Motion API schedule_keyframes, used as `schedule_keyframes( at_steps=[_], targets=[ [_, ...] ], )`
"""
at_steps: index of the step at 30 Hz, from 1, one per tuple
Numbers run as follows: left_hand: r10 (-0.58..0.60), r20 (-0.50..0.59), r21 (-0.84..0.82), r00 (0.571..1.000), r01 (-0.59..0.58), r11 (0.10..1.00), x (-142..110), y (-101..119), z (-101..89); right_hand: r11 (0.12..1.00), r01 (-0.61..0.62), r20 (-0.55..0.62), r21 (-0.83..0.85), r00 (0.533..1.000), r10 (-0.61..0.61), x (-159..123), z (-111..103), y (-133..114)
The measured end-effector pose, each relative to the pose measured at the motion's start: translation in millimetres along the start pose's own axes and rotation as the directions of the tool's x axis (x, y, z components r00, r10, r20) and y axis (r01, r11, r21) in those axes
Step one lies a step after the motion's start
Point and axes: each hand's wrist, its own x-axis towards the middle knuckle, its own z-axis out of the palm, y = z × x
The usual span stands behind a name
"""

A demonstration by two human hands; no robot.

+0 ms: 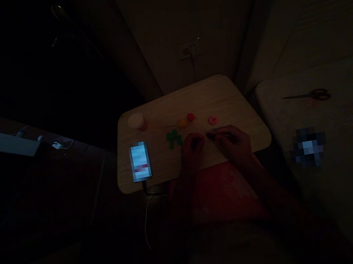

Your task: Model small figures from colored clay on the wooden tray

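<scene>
The scene is very dark. My left hand (pixel 192 148) rests at the near side of the small table (pixel 155 110), its fingers curled together; whatever they hold, if anything, I cannot make out. Close by on the right, my right hand (pixel 236 143) pinches a small dark piece (pixel 210 136) at its fingertips. Just beyond the hands lies a pink flower-shaped ring (pixel 213 120). A green branching piece (pixel 174 138) is left of my left hand. Behind it sit an orange lump (pixel 182 123) and a small red ball (pixel 190 116).
A lit phone (pixel 140 161) with a cable lies at the table's left, and a pale-lidded tub (pixel 138 122) stands behind it. Scissors (pixel 318 94) lie on a pale surface to the right. A wall socket (pixel 187 51) with a plug is beyond the table.
</scene>
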Motion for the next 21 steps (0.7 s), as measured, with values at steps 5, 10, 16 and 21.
schedule_keyframes(
  at_steps=[5, 10, 16, 21],
  targets=[
    [0.016, 0.019, 0.011, 1.000, -0.016, 1.000, 0.5, -1.7, -0.9, 1.000, 0.002, 0.011, -0.027, 1.000, -0.002, -0.2, -0.9, 0.3],
    [0.066, 0.054, -0.010, 0.996, -0.065, 0.998, 1.3, -1.9, -1.7, 0.999, -0.037, 0.011, -0.033, 0.999, 0.037, -0.7, -0.5, 6.6],
    [0.057, 0.063, 0.019, 0.996, -0.059, 0.998, 1.2, 0.9, -2.0, 0.999, 0.009, 0.062, -0.046, 0.998, -0.006, 0.5, -1.4, 1.0],
    [0.050, 0.069, 0.032, 0.996, -0.053, 0.998, 1.1, 0.5, -2.2, 0.999, -0.012, 0.039, -0.041, 0.999, 0.014, 0.7, -0.4, 2.3]
  ],
)
